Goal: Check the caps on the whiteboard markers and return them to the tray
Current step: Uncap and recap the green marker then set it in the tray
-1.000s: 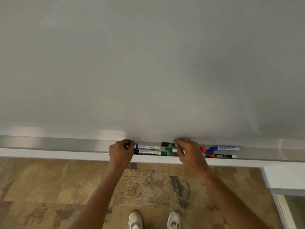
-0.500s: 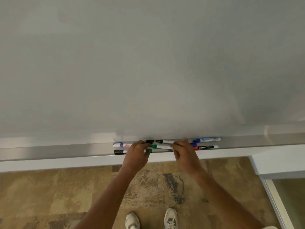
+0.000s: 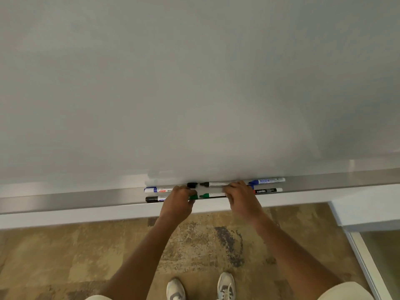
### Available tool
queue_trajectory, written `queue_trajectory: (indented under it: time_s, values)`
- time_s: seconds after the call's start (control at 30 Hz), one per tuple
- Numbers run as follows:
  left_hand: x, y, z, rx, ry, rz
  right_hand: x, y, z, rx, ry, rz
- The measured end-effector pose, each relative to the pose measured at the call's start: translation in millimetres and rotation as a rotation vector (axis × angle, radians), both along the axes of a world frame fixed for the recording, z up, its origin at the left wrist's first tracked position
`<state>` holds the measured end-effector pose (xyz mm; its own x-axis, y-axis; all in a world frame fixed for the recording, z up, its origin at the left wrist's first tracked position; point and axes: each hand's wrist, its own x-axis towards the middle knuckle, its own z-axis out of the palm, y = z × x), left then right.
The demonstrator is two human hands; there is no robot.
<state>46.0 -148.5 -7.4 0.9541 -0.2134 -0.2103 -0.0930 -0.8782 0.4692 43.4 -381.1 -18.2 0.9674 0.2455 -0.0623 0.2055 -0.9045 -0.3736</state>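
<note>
Fingers of the left hand (image 3: pixel 177 200) were curled in tight around a green cap (image 3: pixel 194 197), pinched at the tray's front edge. Just beside it, tip pointing straight at that cap, lay the green marker (image 3: pixel 211 195), bare nib showing, its barrel running left to right along the tray (image 3: pixel 86 197). The right hand (image 3: pixel 240 197) was clamped down over the far end of that barrel, though how firmly it gripped was hidden under the knuckles.

That was the line that mattered: cap on the left, nib on the right, both on the marker's long axis, with only a small gap between them. A straight push along the tray looked like all it needed, judging from here.

Behind, a black marker (image 3: pixel 216 184) also lay uncapped, with a loose black cap (image 3: pixel 192 185) just off its nib. Further out sat four more, apparently capped: a blue marker (image 3: pixel 267 181) and a red marker (image 3: pixel 268 190) to the right, a purple-capped marker (image 3: pixel 158 189) and a black-capped marker (image 3: pixel 154 199) to the left.
</note>
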Motion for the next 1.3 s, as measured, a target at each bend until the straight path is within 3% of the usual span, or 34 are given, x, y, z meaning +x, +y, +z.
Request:
queue_trajectory:
  time_s: [0.33,0.43,0.53,0.67,0.87,1.03,1.3]
  values:
    - [4.5,2.2,-2.9,-0.058,-0.035,0.009,-0.3,-3.6,-0.9,0.033,0.152,0.025]
    - [2.2,3.0,3.5,-0.125,-0.072,0.019,-4.8,-6.1,2.4,0.091,0.091,-0.007]
    - [-1.8,5.7,21.2,-0.314,-0.074,0.110,-8.6,-11.7,17.2,0.189,0.004,-0.004]
    - [-5.7,14.3,60.5,-0.561,-0.028,0.190,-14.8,-21.0,56.5,0.345,-0.093,0.018]
    - [-8.4,28.4,133.9,-0.852,0.008,0.158,-22.5,-33.2,131.3,0.408,-0.334,0.034]
    - [-19.0,30.4,169.7,-0.980,-0.016,0.157,-37.2,-28.7,169.0,0.454,-0.423,0.069]
    - [-41.6,25.6,174.1,-1.070,-0.003,0.209,-57.5,-19.2,176.2,0.490,-0.410,0.081]
